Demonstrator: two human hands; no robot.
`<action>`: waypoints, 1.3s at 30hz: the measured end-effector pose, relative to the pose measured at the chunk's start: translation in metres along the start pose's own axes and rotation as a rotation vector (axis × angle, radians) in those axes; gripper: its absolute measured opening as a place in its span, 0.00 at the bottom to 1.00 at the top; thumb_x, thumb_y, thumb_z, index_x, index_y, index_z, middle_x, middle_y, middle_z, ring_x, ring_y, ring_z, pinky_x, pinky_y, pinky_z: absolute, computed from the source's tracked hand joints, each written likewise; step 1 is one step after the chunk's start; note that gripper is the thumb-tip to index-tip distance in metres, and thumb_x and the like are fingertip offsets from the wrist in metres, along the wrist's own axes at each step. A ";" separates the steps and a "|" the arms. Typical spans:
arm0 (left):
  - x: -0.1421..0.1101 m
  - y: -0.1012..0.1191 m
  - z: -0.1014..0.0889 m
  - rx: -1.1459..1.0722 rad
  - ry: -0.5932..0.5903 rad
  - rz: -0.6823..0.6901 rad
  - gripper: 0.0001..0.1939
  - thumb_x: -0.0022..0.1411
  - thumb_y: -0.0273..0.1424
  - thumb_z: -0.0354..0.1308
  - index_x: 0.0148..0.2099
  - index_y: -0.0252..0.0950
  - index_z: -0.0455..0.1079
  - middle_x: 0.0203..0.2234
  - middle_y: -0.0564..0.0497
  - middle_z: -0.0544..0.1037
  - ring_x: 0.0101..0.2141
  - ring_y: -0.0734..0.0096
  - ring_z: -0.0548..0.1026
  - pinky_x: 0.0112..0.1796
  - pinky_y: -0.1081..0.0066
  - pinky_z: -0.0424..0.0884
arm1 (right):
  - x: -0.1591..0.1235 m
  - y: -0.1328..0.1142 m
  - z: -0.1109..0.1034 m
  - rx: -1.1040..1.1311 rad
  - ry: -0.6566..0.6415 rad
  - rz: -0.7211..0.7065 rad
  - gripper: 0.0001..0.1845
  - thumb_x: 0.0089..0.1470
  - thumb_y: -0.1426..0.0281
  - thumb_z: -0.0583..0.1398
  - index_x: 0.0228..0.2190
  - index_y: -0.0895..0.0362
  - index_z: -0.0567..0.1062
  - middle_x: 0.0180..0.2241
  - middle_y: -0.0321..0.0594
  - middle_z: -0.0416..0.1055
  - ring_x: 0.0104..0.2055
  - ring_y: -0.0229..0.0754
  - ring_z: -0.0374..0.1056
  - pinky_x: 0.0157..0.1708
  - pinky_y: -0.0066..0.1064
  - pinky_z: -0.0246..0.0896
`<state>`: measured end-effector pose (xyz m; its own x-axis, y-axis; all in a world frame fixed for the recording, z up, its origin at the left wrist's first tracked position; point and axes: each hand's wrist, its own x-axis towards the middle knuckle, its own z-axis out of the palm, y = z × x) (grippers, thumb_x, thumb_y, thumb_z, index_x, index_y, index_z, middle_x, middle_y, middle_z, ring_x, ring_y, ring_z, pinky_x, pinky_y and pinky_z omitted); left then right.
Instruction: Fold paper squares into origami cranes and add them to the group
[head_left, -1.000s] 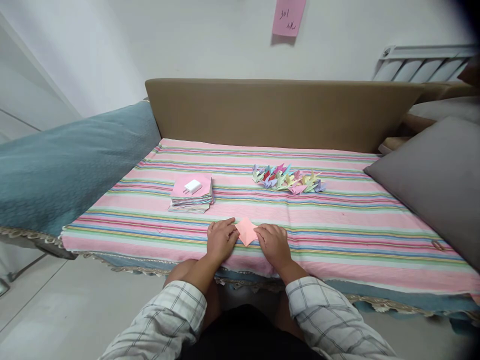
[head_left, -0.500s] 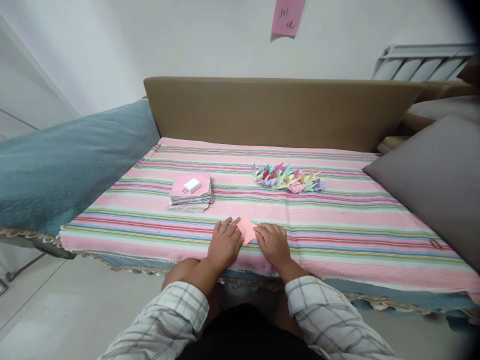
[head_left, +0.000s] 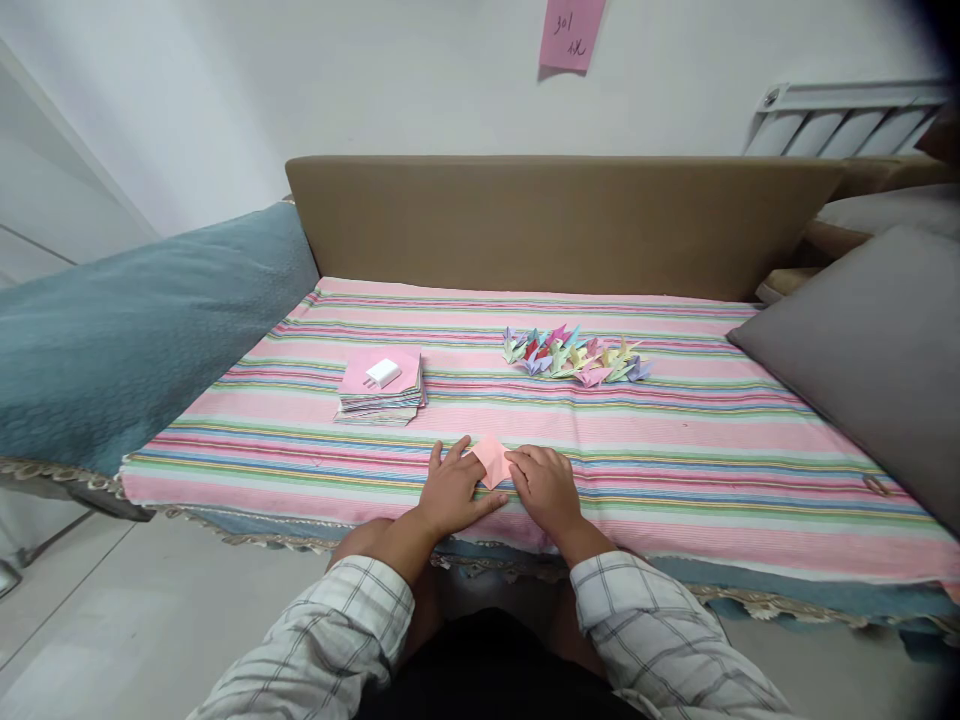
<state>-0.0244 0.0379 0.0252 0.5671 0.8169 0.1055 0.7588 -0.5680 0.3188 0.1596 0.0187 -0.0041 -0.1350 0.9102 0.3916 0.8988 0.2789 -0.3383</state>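
A small square of salmon-pink origami paper [head_left: 491, 462], folded and turned to a diamond, lies on the striped cloth in front of me. My left hand [head_left: 452, 492] rests at its left side with fingers spread, one fingertip touching the left edge and the thumb stretched out below the lower corner. At the right corner, my right hand [head_left: 546, 485] has its fingers closed together on the paper. The underside of the paper and the fingertips' exact hold are hidden.
Beyond my hands lie several folded paper cranes [head_left: 574, 357] in many colours. Left of them, a stack of paper sheets [head_left: 379, 400] carries a white charger plug [head_left: 383, 373]. A grey cushion [head_left: 862, 370] leans at the right, and a brown backrest [head_left: 555, 225] stands behind the striped cloth [head_left: 675, 430].
My left hand has opened out, its thumb moving right to below the paper's lower corner. The right hand has stayed nearly still at the right corner.
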 end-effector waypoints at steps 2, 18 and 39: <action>0.001 0.001 0.003 -0.003 0.023 -0.019 0.21 0.53 0.49 0.56 0.45 0.43 0.70 0.47 0.48 0.74 0.60 0.48 0.53 0.56 0.40 0.39 | 0.000 0.000 -0.001 -0.013 -0.011 0.003 0.13 0.60 0.68 0.52 0.44 0.49 0.72 0.41 0.38 0.71 0.42 0.43 0.61 0.43 0.36 0.47; 0.008 0.001 0.007 -0.085 0.062 -0.097 0.13 0.52 0.46 0.60 0.36 0.45 0.73 0.46 0.53 0.74 0.58 0.50 0.57 0.56 0.41 0.41 | 0.004 0.000 -0.004 -0.027 -0.086 0.038 0.16 0.60 0.66 0.51 0.48 0.46 0.70 0.42 0.37 0.69 0.43 0.42 0.61 0.43 0.36 0.48; 0.018 -0.003 -0.001 -0.158 -0.038 -0.056 0.15 0.60 0.46 0.51 0.47 0.53 0.71 0.57 0.56 0.65 0.60 0.55 0.54 0.56 0.40 0.38 | 0.004 -0.001 -0.004 -0.015 -0.050 0.015 0.11 0.59 0.66 0.53 0.40 0.52 0.72 0.39 0.39 0.70 0.42 0.43 0.61 0.41 0.36 0.49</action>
<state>-0.0172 0.0543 0.0271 0.5393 0.8407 0.0486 0.7315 -0.4963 0.4676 0.1595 0.0210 0.0019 -0.1421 0.9286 0.3428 0.9071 0.2608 -0.3305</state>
